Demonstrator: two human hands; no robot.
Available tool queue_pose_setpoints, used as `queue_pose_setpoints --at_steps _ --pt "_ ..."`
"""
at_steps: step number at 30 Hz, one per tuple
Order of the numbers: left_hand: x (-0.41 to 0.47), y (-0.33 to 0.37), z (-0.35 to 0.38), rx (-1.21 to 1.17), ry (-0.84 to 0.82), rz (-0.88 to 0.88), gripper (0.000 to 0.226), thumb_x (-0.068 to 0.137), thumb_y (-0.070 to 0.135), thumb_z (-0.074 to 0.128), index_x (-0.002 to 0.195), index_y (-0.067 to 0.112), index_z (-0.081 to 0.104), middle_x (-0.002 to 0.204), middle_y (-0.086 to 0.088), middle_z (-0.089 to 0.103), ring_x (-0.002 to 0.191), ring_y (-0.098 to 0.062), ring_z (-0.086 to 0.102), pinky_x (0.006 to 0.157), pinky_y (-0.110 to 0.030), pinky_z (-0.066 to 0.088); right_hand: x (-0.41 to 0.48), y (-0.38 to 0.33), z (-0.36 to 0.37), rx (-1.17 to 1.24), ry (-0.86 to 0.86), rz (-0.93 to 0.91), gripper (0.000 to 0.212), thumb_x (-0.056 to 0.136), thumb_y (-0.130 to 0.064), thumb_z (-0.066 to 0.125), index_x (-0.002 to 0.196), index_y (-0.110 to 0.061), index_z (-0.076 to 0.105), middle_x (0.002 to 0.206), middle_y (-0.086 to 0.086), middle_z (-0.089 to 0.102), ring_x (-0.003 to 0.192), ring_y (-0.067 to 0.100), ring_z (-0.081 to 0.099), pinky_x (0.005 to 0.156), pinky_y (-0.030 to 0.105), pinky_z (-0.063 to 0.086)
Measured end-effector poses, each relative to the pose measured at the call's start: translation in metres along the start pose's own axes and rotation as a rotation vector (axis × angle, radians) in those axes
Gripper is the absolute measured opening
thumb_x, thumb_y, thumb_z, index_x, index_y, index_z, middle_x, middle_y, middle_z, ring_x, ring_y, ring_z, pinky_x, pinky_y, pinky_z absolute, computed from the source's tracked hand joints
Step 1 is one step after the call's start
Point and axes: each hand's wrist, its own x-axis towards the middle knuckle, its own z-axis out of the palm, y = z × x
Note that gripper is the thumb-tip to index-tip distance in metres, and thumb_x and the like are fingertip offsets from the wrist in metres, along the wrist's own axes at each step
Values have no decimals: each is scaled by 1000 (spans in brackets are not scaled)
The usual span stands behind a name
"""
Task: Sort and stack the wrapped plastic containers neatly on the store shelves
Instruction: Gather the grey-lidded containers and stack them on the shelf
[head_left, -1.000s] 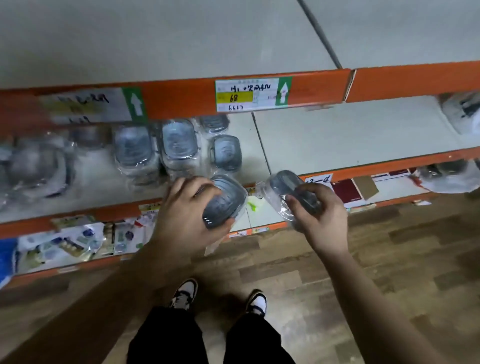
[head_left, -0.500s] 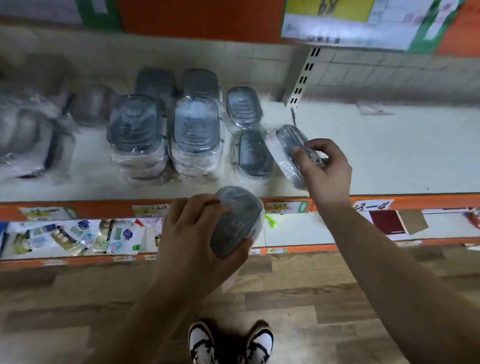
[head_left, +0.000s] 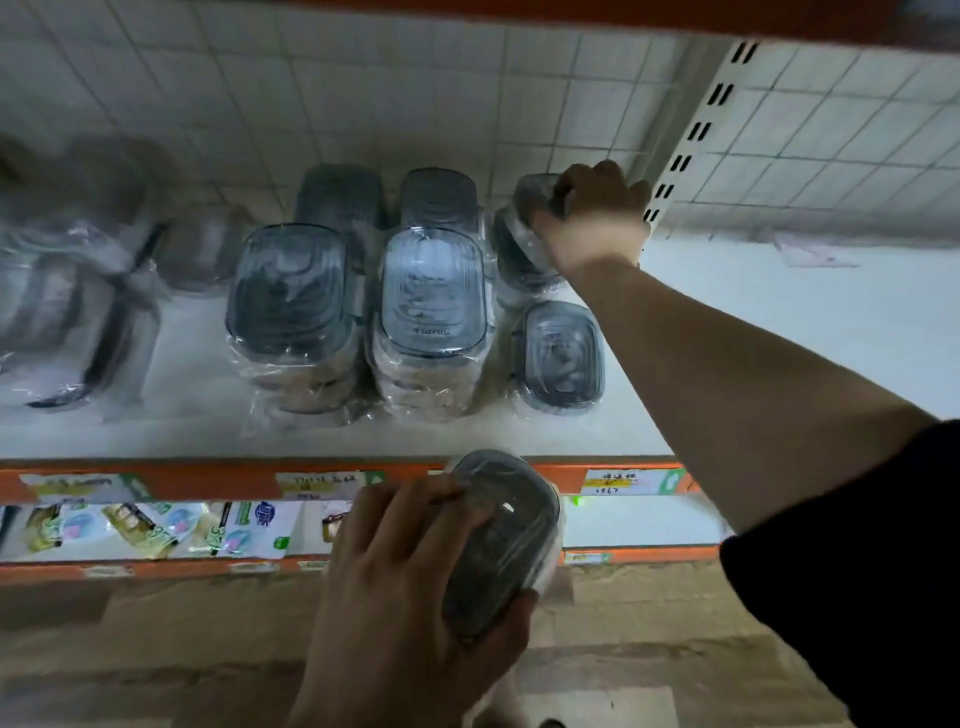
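1. The left hand (head_left: 410, 582) holds a big wrapped container (head_left: 504, 540) with a dark lid. The fingers curl over its top (the wrap shines a little).
2. This container is in the air, in front of the orange shelf edge (head_left: 208, 475), not on the shelf.
3. The right hand (head_left: 592, 218) is far ahead of the left hand, at the back of the shelf (head_left: 779, 332), close to the tiled wall (head_left: 363, 78).
4. Its fingers curl round a small wrapped container (head_left: 535, 200), which sits on top of a bottom container (head_left: 514, 260).
5. Just beside the right arm, closer to the left hand, 1 front container (head_left: 563, 358) lies flat on the shelf.
6. Left of the right hand stand a first tall stack (head_left: 434, 296) and a second tall stack (head_left: 291, 306), side by side.
7. Far left of both hands are blurry wrapped things (head_left: 62, 291). I cannot tell what they are.
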Motion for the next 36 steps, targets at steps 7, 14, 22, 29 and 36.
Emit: queue_pose_setpoints --at_steps 7,14,22,29,36 --pt "3 15 14 -37 -5 -17 50 64 54 77 104 25 71 113 6 61 101 -21 54 89 -35 45 1 9 -8 46 -252 -213 40 101 -40 34 108 -14 64 105 16 57 105 34 55 91 39 42" --pt "29 40 28 -11 18 -58 48 75 55 65 107 20 68 112 3 60 103 -22 51 88 -36 45 -35 85 -23 315 -184 -207 37 100 -29 41 117 -8 66 116 16 65 112 32 56 93 31 40" --pt "88 58 70 217 107 -26 53 81 56 64 115 16 71 117 -8 65 103 -35 55 85 -40 44 -106 176 -24 218 -313 -113 40 86 -21 45 115 -6 68 111 19 66 107 39 59 89 32 44" --pt "144 77 86 461 -86 -237 54 88 58 51 117 16 68 129 -9 56 114 -41 46 91 -44 41 -124 191 -22 162 -302 -180 22 94 -14 59 109 0 67 116 16 64 114 36 51 88 32 44" --pt "158 75 90 591 -138 -247 63 99 60 33 140 17 51 142 -5 49 131 -37 34 103 -45 29 -125 192 -32 241 -344 -182 23 93 -8 59 114 -1 66 118 17 63 115 37 53 90 36 45"
